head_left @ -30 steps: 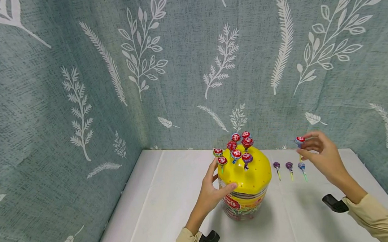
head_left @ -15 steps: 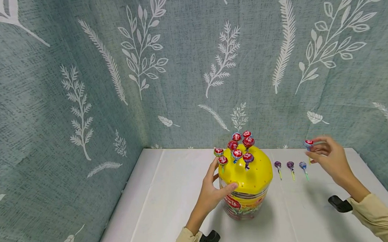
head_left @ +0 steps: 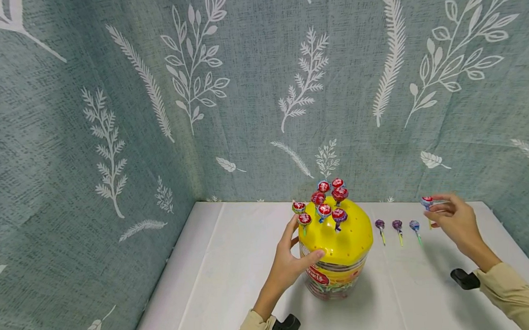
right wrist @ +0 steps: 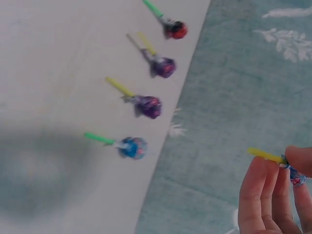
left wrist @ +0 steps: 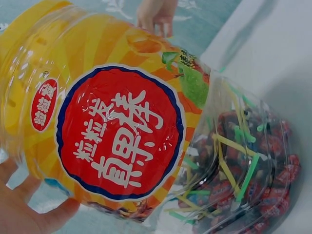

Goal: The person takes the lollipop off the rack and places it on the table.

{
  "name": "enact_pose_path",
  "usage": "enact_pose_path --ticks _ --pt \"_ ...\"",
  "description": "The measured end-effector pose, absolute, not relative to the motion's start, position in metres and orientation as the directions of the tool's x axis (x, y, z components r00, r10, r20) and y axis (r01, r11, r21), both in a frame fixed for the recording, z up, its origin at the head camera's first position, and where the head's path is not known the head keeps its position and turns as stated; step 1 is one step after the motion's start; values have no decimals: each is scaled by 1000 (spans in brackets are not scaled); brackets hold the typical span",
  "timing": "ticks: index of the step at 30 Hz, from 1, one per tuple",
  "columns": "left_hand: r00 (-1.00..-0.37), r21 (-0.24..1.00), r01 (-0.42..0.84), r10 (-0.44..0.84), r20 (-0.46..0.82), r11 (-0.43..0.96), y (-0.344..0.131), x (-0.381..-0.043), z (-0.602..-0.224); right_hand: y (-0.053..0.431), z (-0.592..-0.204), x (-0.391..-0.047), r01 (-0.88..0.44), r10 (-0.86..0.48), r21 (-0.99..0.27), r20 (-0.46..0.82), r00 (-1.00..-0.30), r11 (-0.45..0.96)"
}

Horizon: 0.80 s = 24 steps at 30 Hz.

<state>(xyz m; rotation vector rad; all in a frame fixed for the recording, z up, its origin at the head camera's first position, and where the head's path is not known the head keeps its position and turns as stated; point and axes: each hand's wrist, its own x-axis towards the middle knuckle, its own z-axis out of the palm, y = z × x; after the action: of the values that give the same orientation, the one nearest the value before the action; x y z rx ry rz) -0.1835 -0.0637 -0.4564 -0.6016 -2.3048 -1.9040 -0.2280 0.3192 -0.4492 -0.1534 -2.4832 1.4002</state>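
Note:
A big clear jar (head_left: 333, 276) with a yellow lid (head_left: 349, 232) stands upright on the table. Several wrapped lollipops (head_left: 323, 210) stick up from the lid's holes. My left hand (head_left: 283, 263) grips the jar at its left, thumb over the lid's front edge and fingers round the side. Off to the right, my right hand (head_left: 459, 223) pinches a lollipop with a blue wrapper (right wrist: 297, 176) and yellow stick (right wrist: 263, 155) between thumb and fingers, raised above the table. Beside it lie two purple lollipops (head_left: 397, 224) and a blue lollipop (head_left: 415, 225) in a row.
The right wrist view also shows a red lollipop (right wrist: 175, 30) with a green stick at the row's far end. More lollipops (left wrist: 243, 170) fill the jar's bottom. A leaf-patterned curtain (head_left: 252, 96) hangs along the back and left of the white table (head_left: 233, 265).
My right hand has moved right and slightly down with the lollipop, away from the blue lollipop on the table. My left hand stays on the jar.

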Motion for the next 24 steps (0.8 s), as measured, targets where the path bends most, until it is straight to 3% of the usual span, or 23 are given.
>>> enact_pose_path --ticks 18,24 --pt "-928 930 329 236 287 163 -63 -183 -454 350 -505 -254 53 323 -862 131 -937 504" --pt "-933 936 314 236 274 157 -64 -182 -454 356 -519 -256 45 272 -783 161 -949 620"
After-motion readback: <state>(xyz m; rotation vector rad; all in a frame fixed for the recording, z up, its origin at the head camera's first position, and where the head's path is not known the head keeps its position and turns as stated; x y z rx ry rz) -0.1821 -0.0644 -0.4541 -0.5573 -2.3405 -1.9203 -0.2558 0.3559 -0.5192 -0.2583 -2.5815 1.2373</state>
